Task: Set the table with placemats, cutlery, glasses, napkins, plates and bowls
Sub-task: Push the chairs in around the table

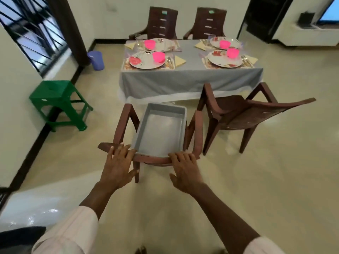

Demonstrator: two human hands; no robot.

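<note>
Cream walls (14, 88) meet a glossy beige floor (266, 180). A green stool (53, 92) stands near the barred window (31, 32). Top right, perhaps a screen (330, 13) glows.

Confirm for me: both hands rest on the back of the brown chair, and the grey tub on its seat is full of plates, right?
Wrong on one point: the head view shows the grey tub empty. The left hand and right hand do rest on the back of the brown chair, with the tub on its seat.
</note>
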